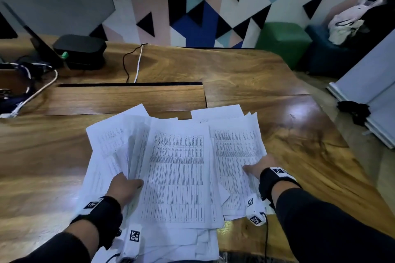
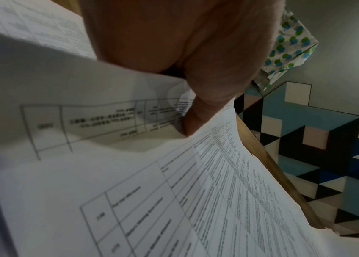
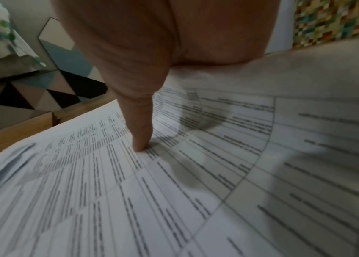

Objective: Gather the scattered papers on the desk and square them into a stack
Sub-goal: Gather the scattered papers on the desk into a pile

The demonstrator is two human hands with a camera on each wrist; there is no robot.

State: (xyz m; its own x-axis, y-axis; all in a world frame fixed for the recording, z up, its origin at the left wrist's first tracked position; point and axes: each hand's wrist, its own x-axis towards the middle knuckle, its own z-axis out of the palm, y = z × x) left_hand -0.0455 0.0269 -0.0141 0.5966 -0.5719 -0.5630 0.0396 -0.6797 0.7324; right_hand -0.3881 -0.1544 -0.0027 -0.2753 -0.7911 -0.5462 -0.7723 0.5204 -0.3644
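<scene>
A loose, fanned heap of white printed papers (image 1: 177, 166) lies on the wooden desk (image 1: 256, 79) in front of me. My left hand (image 1: 126, 186) grips the left side of the heap, thumb on top and fingers hidden under lifted sheets. In the left wrist view the thumb (image 2: 196, 118) pinches down on the papers (image 2: 174, 200). My right hand (image 1: 259, 167) holds the right sheets at their edge. Its thumb (image 3: 140, 132) presses on the papers (image 3: 130, 200), which curl upward beside it. The right fingers are hidden beneath.
A black box (image 1: 80, 51) and loose cables (image 1: 132, 64) sit at the desk's back left. A long slot (image 1: 130, 84) cuts across the desk behind the papers. A green stool (image 1: 282, 40) and a leaning white board (image 1: 374, 96) stand off the right edge.
</scene>
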